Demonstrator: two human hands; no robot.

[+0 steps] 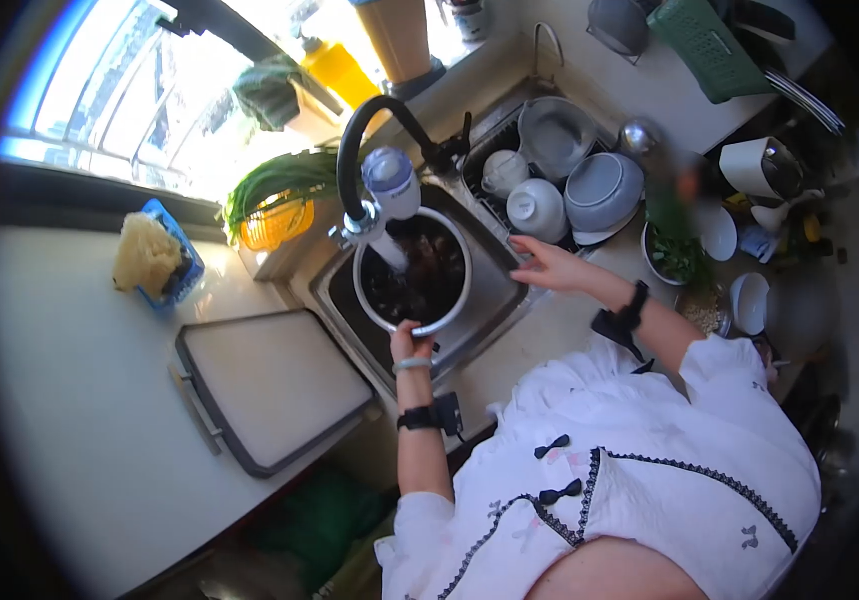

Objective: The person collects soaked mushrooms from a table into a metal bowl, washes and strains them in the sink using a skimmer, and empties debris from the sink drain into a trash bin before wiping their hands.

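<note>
Through the head feed I see my left hand (412,343) closed on the near rim of the pot (452,316) in the sink (490,305), while my right hand (544,268), fingers loosely parted and holding nothing, hovers by the sink's right edge. Water runs from the tap (352,160) onto dark contents (420,285) I can't quite make out. Farther off are a grey bowl (605,188), right, and a yellow basket (278,225) of greens (270,183), left.

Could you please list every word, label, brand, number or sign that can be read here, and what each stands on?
No text can be read.
Tap filter: any marking is too blurred.
Windowsill jar: any print is too small and blurred.
</note>
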